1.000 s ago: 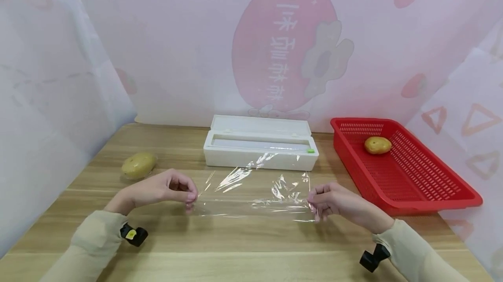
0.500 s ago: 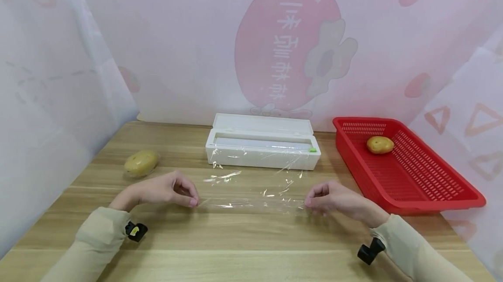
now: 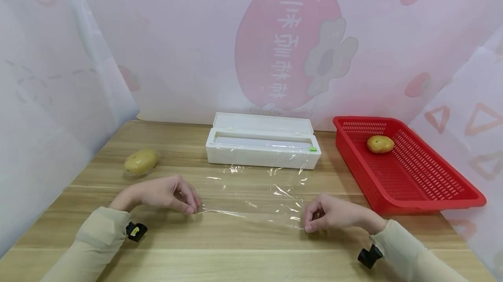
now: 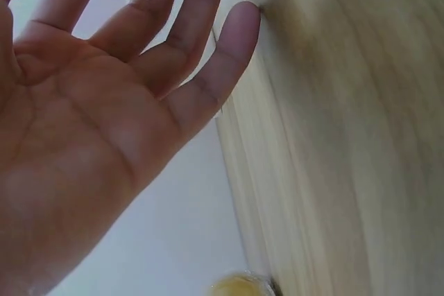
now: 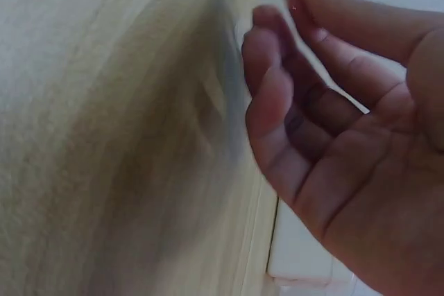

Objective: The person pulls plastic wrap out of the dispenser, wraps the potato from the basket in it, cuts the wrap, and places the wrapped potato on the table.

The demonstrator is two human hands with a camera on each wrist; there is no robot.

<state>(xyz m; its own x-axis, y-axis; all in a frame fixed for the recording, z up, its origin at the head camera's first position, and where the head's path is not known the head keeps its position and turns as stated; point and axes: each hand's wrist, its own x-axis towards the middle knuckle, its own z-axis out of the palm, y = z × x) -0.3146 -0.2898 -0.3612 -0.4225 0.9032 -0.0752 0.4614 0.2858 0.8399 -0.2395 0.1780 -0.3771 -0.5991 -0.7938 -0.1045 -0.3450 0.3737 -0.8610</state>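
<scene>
A clear sheet of cling film [image 3: 251, 204] stretches between my two hands, low over the table in the head view. My left hand [image 3: 167, 194] pinches its near left corner between thumb and fingertips. The near right corner is pinched by my right hand [image 3: 334, 214]. Behind the sheet stands a white cling film dispenser box [image 3: 261, 155], lid raised, with a roll inside and a green slider [image 3: 312, 149] at its right end. The far edge of the film overlaps the box front. In the wrist views, the left [image 4: 118, 95] and right hand [image 5: 333, 116] show their palms; the film is hard to see.
Beyond my left hand, a potato [image 3: 141, 162] wrapped in film rests on the wooden table [image 3: 235, 264]. A red plastic basket [image 3: 359, 170] at the right holds another potato [image 3: 380, 144]. A printed cloth hangs at the back and sides.
Both hands have lowered the film toward the table. My right hand has come down and nearer to me, the left one only slightly. The film's near edge now slants down to the right.
</scene>
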